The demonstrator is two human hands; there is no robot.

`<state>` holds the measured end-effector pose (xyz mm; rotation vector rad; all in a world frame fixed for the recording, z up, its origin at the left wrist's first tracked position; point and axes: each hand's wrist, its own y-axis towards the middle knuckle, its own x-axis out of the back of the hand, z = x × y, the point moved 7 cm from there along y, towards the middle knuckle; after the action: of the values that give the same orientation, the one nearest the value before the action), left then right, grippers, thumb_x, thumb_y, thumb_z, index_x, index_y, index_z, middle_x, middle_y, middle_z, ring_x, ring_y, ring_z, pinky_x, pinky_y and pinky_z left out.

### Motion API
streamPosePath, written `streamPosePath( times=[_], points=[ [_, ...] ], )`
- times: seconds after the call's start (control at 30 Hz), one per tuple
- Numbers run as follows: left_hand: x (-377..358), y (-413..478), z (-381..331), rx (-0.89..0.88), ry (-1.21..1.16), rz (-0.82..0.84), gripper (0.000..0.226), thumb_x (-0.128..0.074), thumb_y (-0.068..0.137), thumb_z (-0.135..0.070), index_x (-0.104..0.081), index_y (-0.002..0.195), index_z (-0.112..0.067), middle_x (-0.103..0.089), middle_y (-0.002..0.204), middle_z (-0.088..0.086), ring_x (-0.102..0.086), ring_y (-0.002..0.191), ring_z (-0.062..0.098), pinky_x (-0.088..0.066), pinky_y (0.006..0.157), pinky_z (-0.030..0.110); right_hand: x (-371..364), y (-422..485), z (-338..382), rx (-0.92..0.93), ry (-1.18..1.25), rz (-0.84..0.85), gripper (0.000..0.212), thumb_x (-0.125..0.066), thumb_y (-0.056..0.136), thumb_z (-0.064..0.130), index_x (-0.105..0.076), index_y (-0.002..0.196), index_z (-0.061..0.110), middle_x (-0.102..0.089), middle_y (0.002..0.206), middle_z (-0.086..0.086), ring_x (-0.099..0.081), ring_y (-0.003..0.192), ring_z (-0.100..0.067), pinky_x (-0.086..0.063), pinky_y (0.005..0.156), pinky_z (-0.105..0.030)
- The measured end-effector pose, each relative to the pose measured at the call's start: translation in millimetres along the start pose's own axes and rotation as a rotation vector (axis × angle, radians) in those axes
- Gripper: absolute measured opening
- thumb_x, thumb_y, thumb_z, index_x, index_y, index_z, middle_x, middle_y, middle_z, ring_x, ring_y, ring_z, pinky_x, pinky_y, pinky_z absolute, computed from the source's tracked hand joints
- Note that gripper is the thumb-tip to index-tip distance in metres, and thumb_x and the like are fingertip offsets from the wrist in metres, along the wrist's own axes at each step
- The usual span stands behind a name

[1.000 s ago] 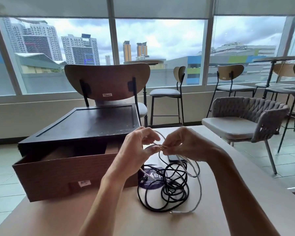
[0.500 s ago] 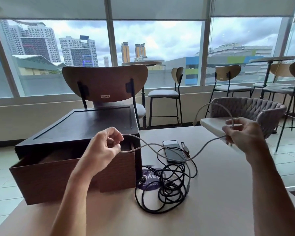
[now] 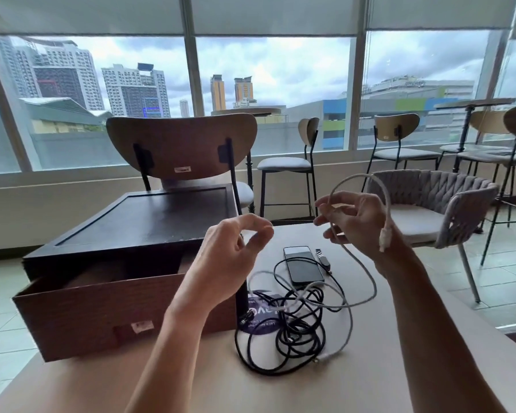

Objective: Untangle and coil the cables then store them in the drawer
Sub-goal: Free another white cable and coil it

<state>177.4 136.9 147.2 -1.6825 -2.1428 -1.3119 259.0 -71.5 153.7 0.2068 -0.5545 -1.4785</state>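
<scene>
My right hand (image 3: 352, 222) grips a white cable (image 3: 367, 278) raised above the table. One loop arcs over the fingers and the plug end hangs by my wrist. The rest of that cable trails down into a tangle of black cables (image 3: 286, 335) on the table. My left hand (image 3: 236, 251) hovers just left of it with loosely curled fingers, and I see nothing in it. The brown drawer (image 3: 102, 308) stands pulled out of a dark wooden box (image 3: 149, 219) at the left; its inside is mostly hidden.
A phone (image 3: 304, 265) and a small watch (image 3: 323, 259) lie behind the tangle, a purple round sticker (image 3: 258, 311) under it. A wooden chair (image 3: 182, 144) stands behind the box. A woven armchair (image 3: 429, 204) sits off the beige table's (image 3: 385, 368) right edge.
My hands first pulled apart, stretching the white cable. Since then the left hand has let go, and the right hand has moved inward with a loop of it.
</scene>
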Motion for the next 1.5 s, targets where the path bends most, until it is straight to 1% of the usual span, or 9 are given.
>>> streamPosePath(
  times=[0.17, 0.33, 0.47, 0.67, 0.8, 1.0, 1.2, 1.3, 1.5],
  points=[
    [-15, -1, -21, 0.093, -0.464, 0.068, 0.046, -0.049, 0.089, -0.054, -0.066, 0.114, -0.020, -0.077, 0.099, -0.005, -0.071, 0.081, 0.010, -0.053, 0.070, 0.019, -17, -1, 1, 0.095, -0.192, 0.096, 0.007, -0.072, 0.090, 0.016, -0.078, 0.093, 0.015, -0.076, 0.077, 0.001, -0.070, 0.058, -0.016, -0.057, 0.056, -0.024],
    [-15, -2, -7, 0.203, -0.542, 0.066, 0.018, -0.067, 0.093, -0.021, -0.069, 0.110, -0.016, -0.078, 0.091, -0.001, -0.069, 0.078, 0.005, -0.052, 0.070, 0.016, -22, 2, -3, 0.128, -0.242, 0.060, 0.006, -0.076, 0.087, 0.020, -0.079, 0.090, 0.016, -0.075, 0.071, 0.007, -0.069, 0.053, -0.009, -0.054, 0.056, -0.021],
    [-4, -1, 10, 0.277, -0.726, -0.072, 0.017, -0.070, 0.088, -0.004, -0.071, 0.105, -0.008, -0.077, 0.087, 0.007, -0.072, 0.082, 0.013, -0.057, 0.076, 0.021, -24, 3, -4, 0.129, -0.278, 0.060, 0.019, -0.079, 0.083, 0.031, -0.077, 0.100, 0.023, -0.076, 0.086, 0.010, -0.071, 0.073, -0.001, -0.055, 0.070, -0.021],
    [8, 1, 21, 0.323, -1.017, -0.268, 0.016, -0.065, 0.089, 0.001, -0.068, 0.103, -0.007, -0.074, 0.083, 0.008, -0.071, 0.073, 0.011, -0.056, 0.064, 0.015, -54, -14, 26, 0.145, 0.056, 0.395, 0.029, -0.073, 0.081, 0.028, -0.073, 0.107, 0.015, -0.076, 0.101, 0.004, -0.071, 0.094, -0.003, -0.054, 0.082, -0.016],
    [9, 1, 17, 0.244, -0.937, -0.228, 0.018, -0.055, 0.098, 0.001, -0.070, 0.103, -0.006, -0.074, 0.087, 0.011, -0.072, 0.081, 0.014, -0.057, 0.071, 0.016, -85, -27, 28, 0.162, 0.053, 0.579, 0.012, -0.068, 0.090, 0.013, -0.072, 0.096, 0.003, -0.074, 0.085, -0.004, -0.069, 0.078, -0.008, -0.052, 0.071, -0.017],
    [9, 3, 32, 0.127, -0.143, -0.011, 0.021, -0.055, 0.102, -0.026, -0.068, 0.111, -0.040, -0.070, 0.093, -0.007, -0.066, 0.086, 0.012, -0.059, 0.087, 0.043, -88, -34, 31, -0.003, 0.481, 0.693, 0.012, -0.056, 0.092, 0.006, -0.061, 0.101, 0.000, -0.066, 0.077, -0.005, -0.064, 0.067, -0.013, -0.057, 0.071, -0.025],
    [7, 1, 31, 0.158, -0.402, -0.056, 0.018, -0.053, 0.103, -0.019, -0.067, 0.093, -0.014, -0.071, 0.084, 0.003, -0.071, 0.082, 0.016, -0.057, 0.080, 0.027, -93, -36, 30, -0.192, 0.946, 0.797, 0.038, -0.053, 0.088, -0.006, -0.056, 0.126, -0.004, -0.067, 0.093, -0.010, -0.066, 0.078, -0.015, -0.058, 0.084, -0.031],
    [13, 2, 33, 0.153, -0.437, -0.127, 0.020, -0.056, 0.102, -0.019, -0.072, 0.090, -0.020, -0.061, 0.071, 0.000, -0.062, 0.068, 0.017, -0.061, 0.074, 0.035, -104, -39, 29, -0.218, 0.988, 0.872, 0.045, -0.053, 0.090, 0.000, -0.049, 0.135, -0.006, -0.067, 0.099, -0.011, -0.065, 0.082, -0.015, -0.056, 0.087, -0.032],
    [16, 3, 25, 0.074, -0.325, -0.167, 0.016, -0.060, 0.099, -0.021, -0.075, 0.101, -0.024, -0.056, 0.056, -0.023, -0.051, 0.058, 0.004, -0.058, 0.063, 0.026, -113, -35, 23, -0.357, 1.142, 0.918, 0.041, -0.048, 0.099, 0.027, -0.063, 0.120, -0.004, -0.060, 0.078, -0.001, -0.052, 0.057, -0.003, -0.053, 0.066, -0.021]
  ],
)
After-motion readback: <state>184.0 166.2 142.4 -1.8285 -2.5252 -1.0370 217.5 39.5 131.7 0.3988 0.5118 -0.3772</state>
